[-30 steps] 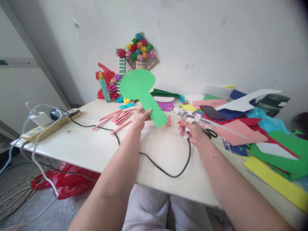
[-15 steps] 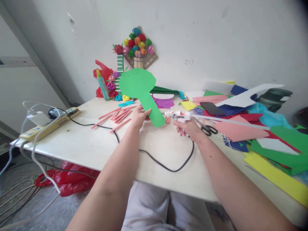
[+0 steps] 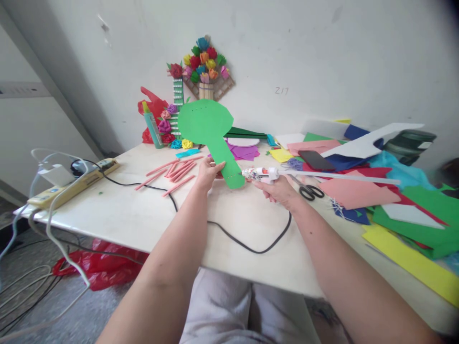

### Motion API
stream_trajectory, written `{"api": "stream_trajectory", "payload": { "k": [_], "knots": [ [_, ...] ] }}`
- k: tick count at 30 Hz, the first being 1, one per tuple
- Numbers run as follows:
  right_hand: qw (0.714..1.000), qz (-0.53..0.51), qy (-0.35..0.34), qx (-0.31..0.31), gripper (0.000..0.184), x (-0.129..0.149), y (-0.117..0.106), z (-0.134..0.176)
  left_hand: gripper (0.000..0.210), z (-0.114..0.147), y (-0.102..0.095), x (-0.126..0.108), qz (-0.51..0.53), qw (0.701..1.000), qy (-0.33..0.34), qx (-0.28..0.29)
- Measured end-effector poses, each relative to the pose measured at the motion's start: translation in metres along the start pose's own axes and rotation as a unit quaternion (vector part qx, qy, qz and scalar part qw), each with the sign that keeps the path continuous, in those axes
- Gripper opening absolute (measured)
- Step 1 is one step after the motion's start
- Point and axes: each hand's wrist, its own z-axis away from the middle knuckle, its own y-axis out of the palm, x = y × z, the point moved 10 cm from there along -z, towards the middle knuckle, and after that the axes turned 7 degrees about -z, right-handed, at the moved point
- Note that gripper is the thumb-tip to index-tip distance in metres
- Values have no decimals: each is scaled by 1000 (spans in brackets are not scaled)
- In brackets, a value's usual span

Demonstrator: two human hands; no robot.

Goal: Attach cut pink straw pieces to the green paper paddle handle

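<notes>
My left hand point(image 3: 211, 173) is closed on the narrow strip of a green paper cutout point(image 3: 205, 123), which has a broad rounded head and stands tilted above the table. In my right hand point(image 3: 275, 190) is a white hot glue gun point(image 3: 263, 174), its nozzle at the right edge of the strip; I cannot tell whether they touch. A long clear glue stick point(image 3: 344, 177) sticks out of the gun's back end to the right. Pink paper tubes point(image 3: 182, 171) lie on the table left of the cutout.
Black-handled scissors point(image 3: 311, 192) lie beyond my right wrist, near heaps of coloured paper point(image 3: 358, 188) and a phone point(image 3: 316, 161). A black cord point(image 3: 251, 249) loops across the table. A power strip point(image 3: 75, 184) sits at the left edge; a glue bottle point(image 3: 153, 126) and paper flowers point(image 3: 204, 62) stand by the wall.
My right hand has turned the glue gun slightly and brought its nozzle left, to the strip's edge. The green cutout has barely shifted in my left hand.
</notes>
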Motion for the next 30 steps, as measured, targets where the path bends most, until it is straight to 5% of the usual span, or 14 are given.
{"api": "stream_trajectory", "payload": {
  "k": [19,30],
  "knots": [
    [997,71,39,-5,25,-5,4,-1,46,-3,1,8,-24,1000,0,13],
    [988,98,118,23,26,-1,17,-6,33,-5,-2,31,-65,995,-75,10]
  ]
}}
